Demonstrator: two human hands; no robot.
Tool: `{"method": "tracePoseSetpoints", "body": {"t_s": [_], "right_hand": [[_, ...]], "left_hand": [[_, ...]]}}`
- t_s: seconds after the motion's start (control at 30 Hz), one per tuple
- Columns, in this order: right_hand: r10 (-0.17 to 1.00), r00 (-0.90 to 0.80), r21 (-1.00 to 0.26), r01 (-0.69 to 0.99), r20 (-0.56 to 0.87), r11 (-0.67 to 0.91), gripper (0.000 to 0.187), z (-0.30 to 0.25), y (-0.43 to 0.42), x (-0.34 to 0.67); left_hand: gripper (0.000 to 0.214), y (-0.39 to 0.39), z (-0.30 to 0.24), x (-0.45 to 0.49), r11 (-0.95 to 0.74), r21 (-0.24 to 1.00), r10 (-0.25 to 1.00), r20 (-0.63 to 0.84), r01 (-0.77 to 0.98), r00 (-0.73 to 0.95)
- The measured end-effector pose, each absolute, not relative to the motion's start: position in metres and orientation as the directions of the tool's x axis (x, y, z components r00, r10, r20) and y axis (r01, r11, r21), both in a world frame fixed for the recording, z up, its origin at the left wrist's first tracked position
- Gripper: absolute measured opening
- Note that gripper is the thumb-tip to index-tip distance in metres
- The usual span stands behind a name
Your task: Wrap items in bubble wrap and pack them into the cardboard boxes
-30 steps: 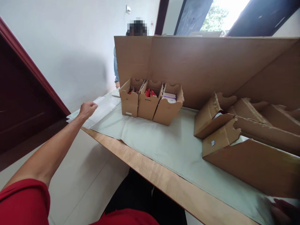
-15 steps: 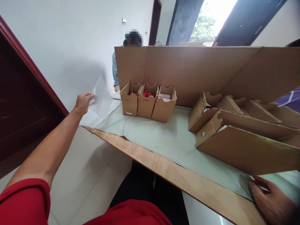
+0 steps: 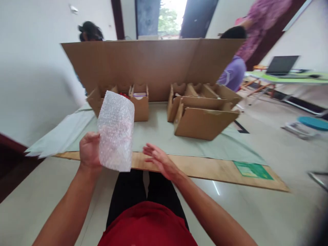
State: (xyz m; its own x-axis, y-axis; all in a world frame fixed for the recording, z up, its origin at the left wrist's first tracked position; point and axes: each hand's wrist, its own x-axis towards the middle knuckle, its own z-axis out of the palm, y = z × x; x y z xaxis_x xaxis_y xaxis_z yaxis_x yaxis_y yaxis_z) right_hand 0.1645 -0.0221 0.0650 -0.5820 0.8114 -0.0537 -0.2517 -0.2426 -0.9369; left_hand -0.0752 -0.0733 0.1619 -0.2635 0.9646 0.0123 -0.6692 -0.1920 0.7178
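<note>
A bubble wrap bag [image 3: 116, 131] hangs upright above the table's front edge, in front of the left row of boxes. My left hand [image 3: 90, 150] pinches it by its left side; part of my fingers is hidden behind the translucent plastic. To the right of the bag, apart from it, my right hand [image 3: 160, 160] is raised with fingers spread and nothing in it. On the left end of the table lie more flat bubble wrap bags [image 3: 65, 131].
Small cardboard boxes [image 3: 140, 111] stand at the back left, partly behind the bag. Larger cardboard boxes [image 3: 205, 123] stand on the right. A tall cardboard panel [image 3: 153, 65] rises behind them. People are beyond it; a laptop [image 3: 282, 65] sits on another table.
My left hand has brought the bubble wrap bag from the table's left end to in front of me. My right hand has moved from the right table edge to near the bag. The view has turned right.
</note>
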Motion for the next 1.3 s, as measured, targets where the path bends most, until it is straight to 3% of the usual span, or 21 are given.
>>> {"method": "tracePoseSetpoints", "body": {"t_s": [0.1, 0.17, 0.27, 0.37, 0.43, 0.53, 0.6, 0.67, 0.73, 0.87, 0.97, 1.1, 1.2, 1.3], "right_hand": [[0.749, -0.663, -0.776, -0.465, -0.014, -0.426, 0.079, 0.061, -0.016, 0.144], [0.789, -0.614, -0.754, -0.522, 0.007, -0.399, 0.072, 0.062, -0.009, 0.154], [0.888, -0.459, -0.84, -0.474, -0.018, -0.263, 0.057, 0.07, 0.007, 0.189], [0.932, -0.362, -0.965, -0.239, -0.012, -0.106, 0.05, 0.075, 0.036, 0.218], [0.947, -0.321, -0.998, 0.055, -0.024, -0.007, 0.045, 0.071, 0.057, 0.227], [0.978, -0.207, -0.901, 0.426, -0.011, 0.08, 0.046, 0.059, 0.079, 0.232], [0.988, -0.133, -0.815, 0.562, 0.078, 0.14, 0.051, 0.051, 0.082, 0.239], [0.971, -0.109, -0.698, 0.678, 0.215, 0.231, 0.049, 0.044, 0.078, 0.248], [0.927, -0.155, -0.555, 0.762, 0.342, 0.333, 0.044, 0.041, 0.071, 0.254], [0.849, -0.396, -0.404, 0.754, 0.351, 0.518, 0.054, 0.04, 0.063, 0.237], [0.805, -0.558, -0.359, 0.723, 0.203, 0.591, 0.065, 0.036, 0.065, 0.215], [0.786, -0.609, -0.319, 0.728, 0.105, 0.607, 0.059, 0.027, 0.066, 0.222], [0.8, -0.591, -0.317, 0.742, 0.105, 0.59, 0.058, 0.023, 0.06, 0.249], [0.825, -0.552, -0.314, 0.766, 0.125, 0.56, 0.055, 0.024, 0.053, 0.267]], "left_hand": [[0.035, -0.076, 0.146, -0.045, -0.083, 0.724, 0.992, -0.003, -0.685, -0.123], [0.026, -0.073, 0.136, -0.04, -0.069, 0.753, 0.988, -0.04, -0.655, -0.15], [0.017, -0.066, 0.117, -0.044, -0.039, 0.855, 0.962, -0.107, -0.516, -0.25], [0.021, -0.06, 0.095, -0.048, 0.08, 0.963, 0.941, -0.158, -0.256, -0.299], [0.027, -0.057, 0.08, -0.048, 0.196, 0.979, 0.936, -0.206, -0.064, -0.284], [0.045, -0.052, 0.064, -0.052, 0.322, 0.936, 0.914, -0.269, 0.14, -0.305], [0.059, -0.05, 0.058, -0.06, 0.306, 0.913, 0.904, -0.188, 0.272, -0.385], [0.063, -0.047, 0.057, -0.066, 0.238, 0.856, 0.91, -0.031, 0.458, -0.414], [0.058, -0.04, 0.058, -0.063, 0.131, 0.748, 0.931, 0.132, 0.651, -0.34], [0.059, -0.01, 0.048, -0.023, -0.273, 0.446, 0.913, 0.4, 0.852, 0.083], [0.066, 0.016, 0.024, 0.004, -0.445, 0.236, 0.869, 0.347, 0.864, 0.352], [0.066, 0.025, -0.005, -0.006, -0.492, 0.072, 0.855, 0.229, 0.868, 0.465], [0.069, 0.011, -0.012, -0.033, -0.501, 0.053, 0.841, 0.267, 0.864, 0.471], [0.067, -0.001, -0.007, -0.054, -0.461, 0.115, 0.86, 0.301, 0.88, 0.411]]}}
